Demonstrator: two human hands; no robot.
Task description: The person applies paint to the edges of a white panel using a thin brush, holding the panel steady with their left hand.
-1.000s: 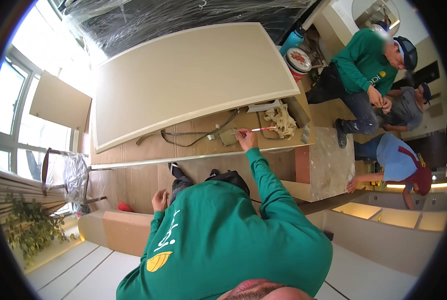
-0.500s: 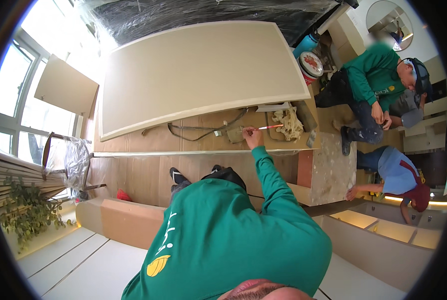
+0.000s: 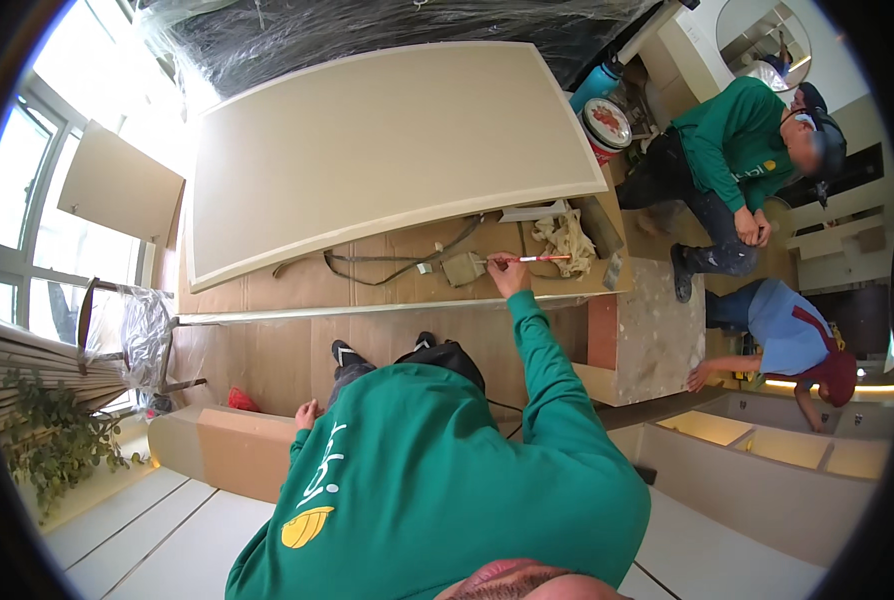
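Note:
My right hand [image 3: 508, 275] is closed around a slim red-and-white-handled tool [image 3: 539, 259], which looks like a small brush. The handle points right, towards a crumpled cream cloth [image 3: 565, 242]. At its other end, the thin tip lies by a small greyish-beige block-like object [image 3: 462, 268] on the cardboard-covered surface [image 3: 297, 292]. My left hand [image 3: 308, 412] hangs low at my side, its fingers loosely bent with nothing visible in them. A large beige panel [image 3: 387, 160] with a paler edge lies just beyond, and a dark strap [image 3: 377, 275] loops in front of it.
Right of the panel stand a round red tub with a pale lid [image 3: 607, 122] and a blue bottle [image 3: 597, 82]. Two people are nearby: one in a green top [image 3: 737, 140], one in blue [image 3: 787, 320]. A plastic-wrapped chair [image 3: 147, 340] and a long cardboard box [image 3: 232, 450] stand left.
My left hand has come into view at my side. My right hand stays by the block with the tool in it. The green-topped person has shifted slightly, and the whole view has moved a little.

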